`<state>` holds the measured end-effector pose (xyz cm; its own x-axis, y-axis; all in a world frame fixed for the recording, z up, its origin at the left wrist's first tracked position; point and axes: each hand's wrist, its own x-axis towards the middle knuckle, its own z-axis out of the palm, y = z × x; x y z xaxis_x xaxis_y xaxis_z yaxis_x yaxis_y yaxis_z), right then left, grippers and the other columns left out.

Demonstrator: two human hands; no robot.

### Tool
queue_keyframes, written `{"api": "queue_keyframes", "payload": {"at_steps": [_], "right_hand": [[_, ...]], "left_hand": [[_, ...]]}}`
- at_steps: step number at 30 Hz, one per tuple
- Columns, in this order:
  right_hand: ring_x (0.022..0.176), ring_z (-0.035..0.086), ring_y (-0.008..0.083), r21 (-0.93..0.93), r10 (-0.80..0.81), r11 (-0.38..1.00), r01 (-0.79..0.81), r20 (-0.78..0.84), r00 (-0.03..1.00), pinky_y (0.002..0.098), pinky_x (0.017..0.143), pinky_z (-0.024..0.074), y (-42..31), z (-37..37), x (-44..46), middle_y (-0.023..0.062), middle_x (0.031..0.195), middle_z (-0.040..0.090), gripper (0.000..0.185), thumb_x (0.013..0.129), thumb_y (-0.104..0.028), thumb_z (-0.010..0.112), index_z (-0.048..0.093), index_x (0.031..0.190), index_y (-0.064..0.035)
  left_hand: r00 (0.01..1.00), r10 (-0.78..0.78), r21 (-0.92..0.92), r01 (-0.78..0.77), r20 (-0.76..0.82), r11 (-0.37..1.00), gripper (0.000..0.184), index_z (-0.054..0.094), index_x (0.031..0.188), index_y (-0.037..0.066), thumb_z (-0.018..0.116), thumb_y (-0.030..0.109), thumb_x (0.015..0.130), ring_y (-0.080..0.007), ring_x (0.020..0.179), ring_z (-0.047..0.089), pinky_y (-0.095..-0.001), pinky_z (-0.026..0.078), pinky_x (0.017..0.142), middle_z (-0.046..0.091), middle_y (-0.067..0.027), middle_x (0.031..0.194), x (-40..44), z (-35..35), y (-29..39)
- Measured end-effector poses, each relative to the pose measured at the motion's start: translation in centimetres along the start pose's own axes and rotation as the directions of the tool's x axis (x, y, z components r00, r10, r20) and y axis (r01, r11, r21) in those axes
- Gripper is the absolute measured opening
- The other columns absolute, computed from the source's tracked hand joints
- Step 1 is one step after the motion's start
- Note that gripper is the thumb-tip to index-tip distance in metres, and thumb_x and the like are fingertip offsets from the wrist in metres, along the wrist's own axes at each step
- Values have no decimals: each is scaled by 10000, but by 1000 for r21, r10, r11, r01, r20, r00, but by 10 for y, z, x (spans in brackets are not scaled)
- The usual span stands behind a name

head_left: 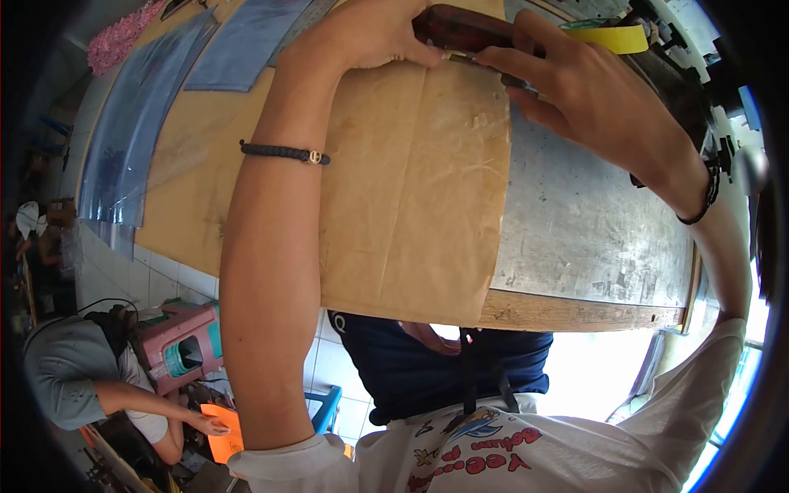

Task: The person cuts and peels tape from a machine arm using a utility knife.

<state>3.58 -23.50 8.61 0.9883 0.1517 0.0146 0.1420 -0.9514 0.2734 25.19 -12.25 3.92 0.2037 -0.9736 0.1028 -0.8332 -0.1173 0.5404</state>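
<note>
The left hand, at the top centre of the frame, has its grip closed on one end of a dark red object; the right hand bends its fingers at the other end (whether its grip is closed cannot be told). Below, a brown sheet covers part of the desk.

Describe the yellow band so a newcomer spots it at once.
Start at the grey metal tabletop, right of the brown sheet. Go up past the right hand. The band shows just beyond, bright yellow against darker neighbours.
</note>
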Motion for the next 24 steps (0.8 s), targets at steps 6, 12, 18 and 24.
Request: {"api": "queue_keyframes", "payload": {"at_steps": [6, 12, 18, 24], "right_hand": [[633, 643, 227, -72, -24, 997, 29, 65, 998, 339, 594, 569, -6, -17, 1, 161, 1067, 517, 363, 987, -193, 629, 604, 1285, 13], [658, 636, 222, -41, -28, 999, 34, 129, 991, 340, 590, 565, -4, -20, 5, 159, 1047, 516, 375, 968, -185, 667, 616, 1282, 13], [670, 640, 227, -2, 8, 1000, -8, 140, 990, 346, 599, 567, -5, -19, 8, 160, 1044, 529, 376, 955, -172, 684, 621, 1272, 21], [693, 662, 243, -26, 17, 1000, -13, 158, 987, 351, 616, 576, -9, -23, 9, 170, 1056, 527, 409, 927, -161, 714, 615, 1277, 26]], "left_hand": [[995, -66, -63, 71, 73, 995, 335, 738, 983, -59, 831, 177, 764, -228, 761, 671, -362, 514, 720, 729, -178, 845, -2, -8, -3], [987, -132, -65, 138, 90, 988, 314, 746, 979, -51, 821, 185, 787, -211, 757, 669, -354, 513, 712, 735, -148, 826, -9, -14, 3], [995, -88, -35, 89, 37, 995, 359, 739, 989, -62, 827, 219, 782, -221, 765, 669, -359, 511, 702, 732, -167, 847, -8, -9, 2], [992, -117, -8, 117, 52, 993, 399, 733, 981, -64, 853, 237, 747, -245, 785, 669, -362, 514, 708, 721, -171, 843, -7, -8, 4]]}}
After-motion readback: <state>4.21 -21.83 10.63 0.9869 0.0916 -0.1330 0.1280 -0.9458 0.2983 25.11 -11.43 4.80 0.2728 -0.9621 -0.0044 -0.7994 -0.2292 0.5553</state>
